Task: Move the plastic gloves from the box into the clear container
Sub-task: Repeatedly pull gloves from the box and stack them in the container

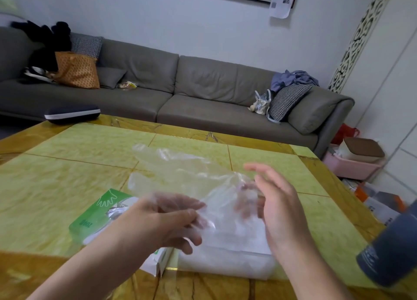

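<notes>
Item: plastic gloves (180,175), thin and see-through, several held spread in the air above the counter (56,164), over the clear container (225,261).

Left hand (171,218): fingers curled, gripping the near edge of the film, apparently to keep it from drifting.

Right hand (277,207): mostly straight, loosely spread fingers against the right end of the film. The view is blurred and does not settle whether they pinch it or only steady it.

Clear container: near edge of the counter, centre-right, showing whitish contents, probably gloves already laid in; placed directly under the hands so the film can drop straight down.

Glove box (101,211): green and white, just left of the container, lying flat with its opening up; white film shows at the opening.

Also present: dark cup (392,247), near right; grey sofa (203,90), far side.
</notes>
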A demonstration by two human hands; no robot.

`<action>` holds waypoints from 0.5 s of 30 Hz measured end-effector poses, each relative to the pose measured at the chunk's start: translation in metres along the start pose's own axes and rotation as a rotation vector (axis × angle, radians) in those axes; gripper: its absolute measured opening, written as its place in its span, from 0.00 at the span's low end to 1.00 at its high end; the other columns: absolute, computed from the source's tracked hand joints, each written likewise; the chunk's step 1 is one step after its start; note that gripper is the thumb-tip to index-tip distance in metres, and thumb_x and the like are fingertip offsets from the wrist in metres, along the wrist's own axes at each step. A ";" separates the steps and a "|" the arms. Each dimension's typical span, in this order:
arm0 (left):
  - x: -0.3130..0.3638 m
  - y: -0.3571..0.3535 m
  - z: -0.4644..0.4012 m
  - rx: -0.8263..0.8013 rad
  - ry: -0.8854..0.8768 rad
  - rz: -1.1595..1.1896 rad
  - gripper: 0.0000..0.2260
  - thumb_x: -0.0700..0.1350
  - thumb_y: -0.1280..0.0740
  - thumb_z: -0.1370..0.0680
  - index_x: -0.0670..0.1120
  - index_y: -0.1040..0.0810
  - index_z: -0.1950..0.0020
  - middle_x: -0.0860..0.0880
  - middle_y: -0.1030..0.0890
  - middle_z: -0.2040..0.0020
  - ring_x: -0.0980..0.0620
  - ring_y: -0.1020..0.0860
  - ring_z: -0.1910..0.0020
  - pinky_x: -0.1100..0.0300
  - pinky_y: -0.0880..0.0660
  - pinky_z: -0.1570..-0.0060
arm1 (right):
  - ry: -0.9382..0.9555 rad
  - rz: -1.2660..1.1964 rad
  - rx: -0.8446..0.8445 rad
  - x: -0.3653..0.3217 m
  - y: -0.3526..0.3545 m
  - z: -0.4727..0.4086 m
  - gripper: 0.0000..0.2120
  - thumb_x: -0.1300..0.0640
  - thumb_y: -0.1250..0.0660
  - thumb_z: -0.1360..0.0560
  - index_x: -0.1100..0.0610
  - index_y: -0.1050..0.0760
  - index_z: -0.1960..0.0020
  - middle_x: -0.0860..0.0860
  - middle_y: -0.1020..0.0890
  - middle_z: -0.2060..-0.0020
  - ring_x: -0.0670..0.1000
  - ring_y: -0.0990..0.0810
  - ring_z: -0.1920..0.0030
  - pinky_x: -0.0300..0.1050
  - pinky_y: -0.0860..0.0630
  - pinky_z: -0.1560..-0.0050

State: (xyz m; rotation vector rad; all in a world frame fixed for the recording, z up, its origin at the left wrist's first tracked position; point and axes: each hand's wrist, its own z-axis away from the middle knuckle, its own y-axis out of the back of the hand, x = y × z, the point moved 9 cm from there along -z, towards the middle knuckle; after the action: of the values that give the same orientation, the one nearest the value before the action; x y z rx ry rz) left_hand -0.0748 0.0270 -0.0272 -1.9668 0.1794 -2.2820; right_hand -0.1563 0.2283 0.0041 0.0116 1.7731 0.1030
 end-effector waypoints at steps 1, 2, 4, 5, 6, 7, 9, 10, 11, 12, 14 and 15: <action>0.001 0.004 -0.002 0.026 -0.008 0.044 0.08 0.33 0.32 0.20 0.37 0.14 0.46 0.35 0.15 0.57 0.42 0.17 0.63 0.56 0.19 0.66 | 0.126 0.095 0.001 -0.010 0.006 -0.002 0.24 0.68 0.40 0.16 0.41 0.18 0.37 0.46 0.14 0.49 0.49 0.14 0.54 0.44 0.19 0.60; 0.002 0.008 -0.003 0.045 -0.015 0.089 0.09 0.33 0.33 0.20 0.37 0.13 0.46 0.35 0.16 0.57 0.44 0.18 0.64 0.58 0.20 0.67 | 0.288 0.233 -0.017 -0.023 0.008 -0.001 0.33 0.73 0.41 0.19 0.37 0.22 0.31 0.41 0.17 0.41 0.46 0.16 0.44 0.43 0.18 0.50; 0.005 0.013 -0.005 0.067 -0.024 0.169 0.09 0.33 0.33 0.21 0.35 0.14 0.46 0.36 0.16 0.57 0.46 0.19 0.65 0.60 0.21 0.68 | 0.550 0.545 -0.128 -0.040 -0.001 0.005 0.44 0.77 0.34 0.24 0.37 0.33 0.21 0.40 0.30 0.25 0.46 0.32 0.24 0.42 0.30 0.26; 0.005 0.014 -0.006 0.060 -0.027 0.204 0.09 0.34 0.32 0.22 0.35 0.14 0.47 0.37 0.16 0.56 0.47 0.20 0.66 0.60 0.21 0.69 | 0.622 0.637 -0.204 -0.043 -0.010 0.009 0.45 0.75 0.29 0.25 0.38 0.35 0.20 0.41 0.35 0.21 0.47 0.39 0.19 0.46 0.38 0.20; 0.006 0.011 -0.006 0.033 -0.026 0.232 0.08 0.35 0.31 0.24 0.36 0.13 0.48 0.37 0.16 0.56 0.48 0.21 0.66 0.60 0.22 0.69 | 0.666 0.685 -0.251 -0.044 -0.016 0.013 0.43 0.69 0.24 0.26 0.39 0.32 0.21 0.41 0.37 0.20 0.48 0.43 0.17 0.52 0.41 0.18; 0.007 0.007 -0.005 -0.005 -0.025 0.248 0.08 0.36 0.29 0.26 0.37 0.13 0.49 0.37 0.17 0.55 0.49 0.21 0.66 0.60 0.22 0.69 | 0.709 0.694 -0.272 -0.046 -0.021 0.018 0.36 0.64 0.21 0.26 0.41 0.26 0.24 0.41 0.34 0.21 0.48 0.42 0.17 0.56 0.42 0.19; 0.012 -0.005 -0.003 -0.092 -0.036 0.272 0.10 0.38 0.25 0.30 0.38 0.13 0.49 0.38 0.17 0.53 0.49 0.20 0.63 0.60 0.20 0.66 | 0.751 0.584 -0.229 -0.056 -0.022 0.026 0.14 0.58 0.22 0.25 0.47 0.14 0.41 0.41 0.20 0.32 0.49 0.28 0.24 0.57 0.38 0.21; 0.015 -0.008 -0.002 -0.120 -0.054 0.324 0.12 0.38 0.24 0.31 0.38 0.13 0.49 0.38 0.16 0.51 0.48 0.18 0.61 0.59 0.19 0.64 | 0.719 0.449 -0.200 -0.061 -0.019 0.028 0.06 0.58 0.23 0.23 0.50 0.13 0.47 0.43 0.14 0.41 0.49 0.21 0.31 0.55 0.32 0.24; 0.021 -0.010 -0.002 -0.155 -0.081 0.409 0.12 0.41 0.25 0.29 0.38 0.13 0.48 0.36 0.16 0.46 0.46 0.16 0.57 0.57 0.18 0.60 | 0.638 0.282 -0.168 -0.061 -0.011 0.025 0.03 0.58 0.25 0.22 0.54 0.13 0.51 0.46 0.12 0.48 0.50 0.15 0.40 0.52 0.25 0.31; 0.028 -0.014 0.000 -0.220 -0.125 0.493 0.15 0.44 0.26 0.28 0.38 0.14 0.44 0.34 0.17 0.41 0.42 0.15 0.51 0.53 0.17 0.55 | 0.526 0.099 -0.119 -0.059 -0.001 0.019 0.05 0.59 0.27 0.21 0.58 0.13 0.52 0.50 0.11 0.54 0.52 0.13 0.48 0.50 0.20 0.40; 0.044 -0.022 0.004 -0.353 -0.231 0.536 0.26 0.51 0.27 0.25 0.39 0.21 0.32 0.34 0.21 0.34 0.37 0.19 0.37 0.48 0.20 0.42 | 0.229 -0.211 -0.014 -0.040 0.021 0.003 0.07 0.60 0.30 0.20 0.62 0.16 0.54 0.57 0.14 0.63 0.55 0.14 0.61 0.47 0.17 0.60; 0.048 -0.022 0.004 -0.352 -0.282 0.498 0.28 0.53 0.26 0.26 0.40 0.22 0.30 0.35 0.21 0.33 0.37 0.21 0.34 0.48 0.21 0.39 | 0.058 -0.293 0.014 -0.021 0.027 -0.004 0.06 0.61 0.30 0.21 0.61 0.17 0.55 0.58 0.16 0.66 0.54 0.16 0.67 0.45 0.20 0.68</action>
State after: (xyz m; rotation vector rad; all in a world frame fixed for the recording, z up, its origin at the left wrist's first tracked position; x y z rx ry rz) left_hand -0.0779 0.0405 0.0236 -2.0658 0.9739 -1.7266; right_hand -0.1575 0.2536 0.0279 -0.2424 1.8143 -0.1217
